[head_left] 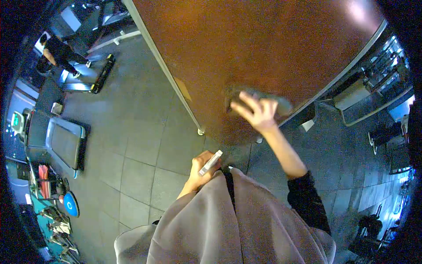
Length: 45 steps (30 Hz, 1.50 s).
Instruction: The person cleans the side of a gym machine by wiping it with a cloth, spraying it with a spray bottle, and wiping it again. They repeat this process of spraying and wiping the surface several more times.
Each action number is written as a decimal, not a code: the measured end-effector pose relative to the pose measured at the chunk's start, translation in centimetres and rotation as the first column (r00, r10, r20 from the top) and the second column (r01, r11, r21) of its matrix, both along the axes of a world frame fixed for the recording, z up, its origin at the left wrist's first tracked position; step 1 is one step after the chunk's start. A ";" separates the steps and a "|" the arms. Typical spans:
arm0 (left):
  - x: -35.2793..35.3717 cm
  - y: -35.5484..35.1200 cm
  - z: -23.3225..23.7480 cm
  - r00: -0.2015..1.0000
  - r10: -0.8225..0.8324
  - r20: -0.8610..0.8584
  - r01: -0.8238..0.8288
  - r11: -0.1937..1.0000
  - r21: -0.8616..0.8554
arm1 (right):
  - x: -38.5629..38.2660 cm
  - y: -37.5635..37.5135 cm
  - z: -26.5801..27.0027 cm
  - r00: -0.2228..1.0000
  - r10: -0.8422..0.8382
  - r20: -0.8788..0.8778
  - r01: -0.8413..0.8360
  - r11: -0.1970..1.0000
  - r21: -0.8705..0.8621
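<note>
A large brown board (263, 39) with a pale metal frame rises in front of me. My right hand (263, 113) is stretched out to its lower part, blurred by motion, with two fingers extended. Under those fingers lies a dark grey, elongated thing (283, 104), smeared against the brown surface; I cannot tell its kind. Lower down, near my waist, my left hand (200, 166) is closed around a slim white stick-like object (210, 163) that slants up to the right. My grey-brown garment (198, 220) fills the bottom of the view.
Dark square tiles cover the floor (136, 158). To the left stand a treadmill (66, 143) and another treadmill (83, 81) with a person (61, 50) on it. A blue disc (70, 204) stands lower left. Gym equipment (356, 94) and another person (389, 132) are at the right.
</note>
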<state>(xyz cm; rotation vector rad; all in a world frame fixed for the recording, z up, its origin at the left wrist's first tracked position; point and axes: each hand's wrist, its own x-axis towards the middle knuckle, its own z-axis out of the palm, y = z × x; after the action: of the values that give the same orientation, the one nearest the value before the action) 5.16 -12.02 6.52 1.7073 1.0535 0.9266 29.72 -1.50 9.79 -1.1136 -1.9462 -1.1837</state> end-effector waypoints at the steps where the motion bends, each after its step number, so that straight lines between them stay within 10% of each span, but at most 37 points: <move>1: 0.1 0.1 -0.4 1.000 0.010 -0.019 -0.010 1.000 0.014 | 0.2 -0.7 -3.5 0.997 0.007 0.082 -0.002 0.998 -0.059; 6: -0.4 0.6 -0.7 0.999 0.018 -0.032 -0.017 0.999 0.032 | 3.8 -1.2 -12.5 0.959 0.168 0.228 -0.084 0.937 -0.338; 14: -0.9 0.4 -2.5 0.994 0.024 -0.106 -0.020 0.999 0.031 | 6.2 2.6 12.5 0.982 0.067 -0.176 -0.006 0.945 0.326; 19: -0.8 0.6 -2.2 0.999 0.018 0.028 -0.018 1.000 0.002 | 4.5 2.9 20.4 0.870 0.373 -0.322 -0.184 0.852 0.489; 25: -0.6 0.6 -1.6 0.999 0.006 -0.035 -0.006 1.000 0.000 | 2.5 1.1 -0.1 0.958 0.145 -0.248 -0.104 0.980 0.172; 28: -0.4 0.7 -0.8 0.999 -0.012 -0.029 0.014 0.998 0.060 | 3.2 -2.1 -11.9 0.988 0.083 0.130 -0.053 0.974 -0.218; 31: -0.3 0.6 -0.3 0.999 -0.005 -0.034 0.006 0.999 0.033 | 5.6 -3.9 -14.7 0.976 0.061 0.208 0.021 0.929 -0.370; 39: -0.9 0.6 -2.7 0.999 0.009 -0.031 -0.010 1.000 -0.017 | 10.0 0.1 6.0 0.983 0.059 -0.176 -0.027 0.984 0.178; 42: -1.2 1.4 -1.8 0.994 -0.066 -0.091 0.064 0.998 -0.029 | 6.8 2.0 16.3 0.823 0.391 -0.412 -0.058 0.779 0.624; 45: -1.3 1.6 -1.4 0.993 -0.076 -0.094 0.074 0.997 -0.023 | 4.2 1.5 16.1 0.628 0.504 -0.592 0.041 0.739 0.672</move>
<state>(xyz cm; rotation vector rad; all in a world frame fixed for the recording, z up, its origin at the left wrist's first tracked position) 3.87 -10.39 5.15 1.7771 1.0495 0.7924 33.92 -0.05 25.90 -0.7267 -0.8775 -0.8861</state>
